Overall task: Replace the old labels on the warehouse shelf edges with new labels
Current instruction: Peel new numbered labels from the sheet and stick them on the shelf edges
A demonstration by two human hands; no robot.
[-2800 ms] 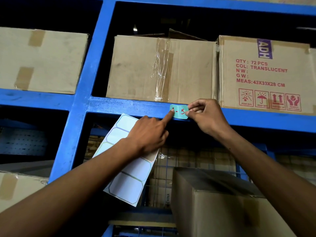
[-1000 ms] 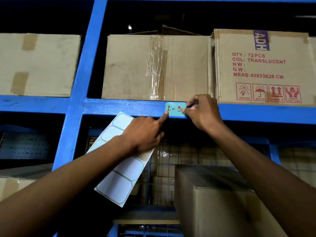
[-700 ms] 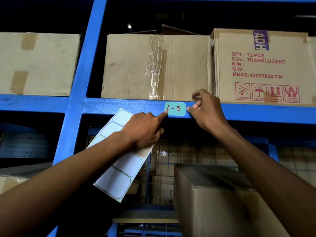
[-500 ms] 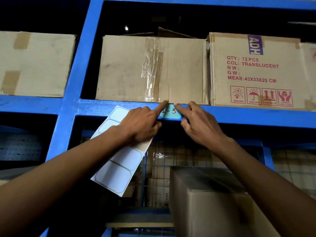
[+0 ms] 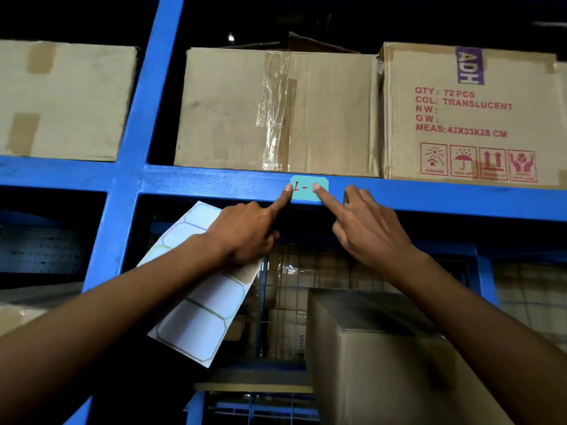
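Item: small teal paper label w/ red handwriting [image 5: 308, 188], sitting ctr frame on blue metal shelf edge [image 5: 214, 182].
L hand [image 5: 245, 231]: index pressing label's left end, other fingers clamping white label sheet [image 5: 199, 289].
R hand [image 5: 365, 228]: empty, index pressing right end.
Handling: prob. thin, light, creasing easily; lift by a corner.

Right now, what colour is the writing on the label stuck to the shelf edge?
Red, on a teal label; only the head view shows it.
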